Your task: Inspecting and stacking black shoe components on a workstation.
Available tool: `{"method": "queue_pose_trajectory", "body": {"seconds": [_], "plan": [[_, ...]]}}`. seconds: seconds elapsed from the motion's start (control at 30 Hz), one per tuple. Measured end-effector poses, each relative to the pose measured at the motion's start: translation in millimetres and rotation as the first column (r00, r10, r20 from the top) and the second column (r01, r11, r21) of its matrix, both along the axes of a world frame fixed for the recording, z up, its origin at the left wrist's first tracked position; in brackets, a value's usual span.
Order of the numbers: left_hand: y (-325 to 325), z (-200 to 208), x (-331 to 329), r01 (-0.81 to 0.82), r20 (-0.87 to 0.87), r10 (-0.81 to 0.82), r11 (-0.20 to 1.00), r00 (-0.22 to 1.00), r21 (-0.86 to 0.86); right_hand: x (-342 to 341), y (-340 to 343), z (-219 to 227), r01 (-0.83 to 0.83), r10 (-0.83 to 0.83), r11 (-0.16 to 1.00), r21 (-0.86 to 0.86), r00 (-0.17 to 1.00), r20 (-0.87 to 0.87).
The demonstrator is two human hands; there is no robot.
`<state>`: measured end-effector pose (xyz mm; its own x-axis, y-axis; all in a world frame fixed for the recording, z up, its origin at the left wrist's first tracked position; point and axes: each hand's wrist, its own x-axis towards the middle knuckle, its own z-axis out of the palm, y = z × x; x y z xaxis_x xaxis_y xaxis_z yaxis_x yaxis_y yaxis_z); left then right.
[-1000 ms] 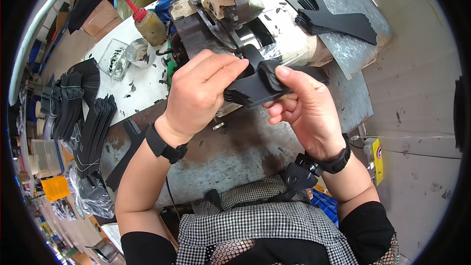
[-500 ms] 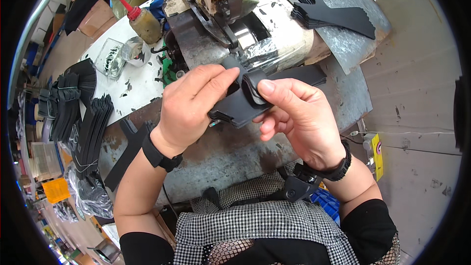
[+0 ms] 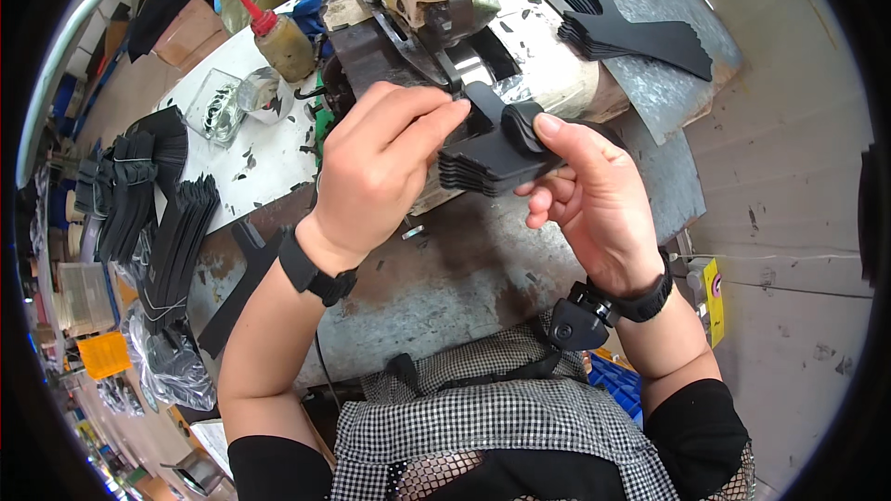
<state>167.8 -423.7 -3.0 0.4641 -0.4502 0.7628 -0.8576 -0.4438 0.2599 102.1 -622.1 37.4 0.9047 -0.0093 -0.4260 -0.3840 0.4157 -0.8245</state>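
Note:
In front of the sewing-type machine (image 3: 436,28), my right hand (image 3: 599,190) grips a stack of flat black cut pieces (image 3: 490,163). Its thumb presses on a part of the stack that curls over into a loop, and its other fingers bend underneath. The stepped ends of the pieces fan out toward the left. My left hand (image 3: 376,162) is closed in a pinch, its fingertips at the edge of an upright black tab on the stack; its thumb is mostly hidden. A separate black piece (image 3: 239,292) lies on the metal table beside my left forearm.
Another black stack (image 3: 636,32) rests on a metal sheet at the far right. Bundled black pieces (image 3: 176,232) are at the left. A red-tipped bottle (image 3: 278,42) and a clear square dish (image 3: 215,107) stand on the scrap-strewn white surface. A small metal bit (image 3: 414,233) lies on the table.
Both hands and the stack have shifted a little to the right. The stack has tilted so its layered left ends show more, and the loop under my right thumb looks tighter.

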Motion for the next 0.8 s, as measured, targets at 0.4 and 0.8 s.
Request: {"method": "queue_pose_trajectory", "body": {"seconds": [0.4, 0.8], "plan": [[7, -4, -22, 0.074, -0.165, -0.068, 0.997, 0.984, 0.032, -15, 3, 3, -0.116, 0.116, 0.993, 0.003, 0.993, -0.003], [9, 1, -8, -0.031, -0.126, 0.035, 0.999, 0.991, 0.031, 1, 18, 1, -0.120, 0.118, 0.991, 0.051, 0.992, 0.040]]}}
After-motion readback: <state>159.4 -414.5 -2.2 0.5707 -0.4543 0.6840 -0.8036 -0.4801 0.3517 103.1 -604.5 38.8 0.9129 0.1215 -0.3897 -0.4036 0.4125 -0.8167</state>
